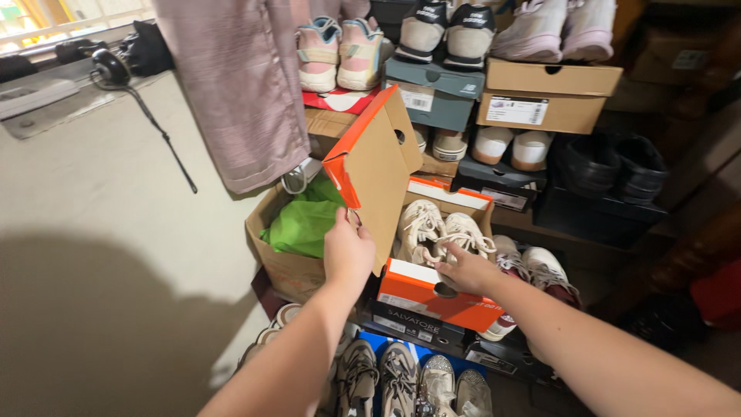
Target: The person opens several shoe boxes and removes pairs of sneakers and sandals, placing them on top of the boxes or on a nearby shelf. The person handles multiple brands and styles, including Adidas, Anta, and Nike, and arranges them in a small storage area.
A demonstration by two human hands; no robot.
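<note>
Two bare hands work an orange shoebox [428,297]: the left hand [348,255] has its grip clamped on the raised lid [374,174], the right hand [465,272] rests fingers apart beside cream sneakers [441,230] inside.

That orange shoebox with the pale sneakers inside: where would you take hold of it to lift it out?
Probably by its short front wall, coming from the near side. The orange box sits on a stack with that end facing the person, and its finger hole is there, where the right hand already rests. The left hand holds the lid tilted up, so the top stays open.
</note>
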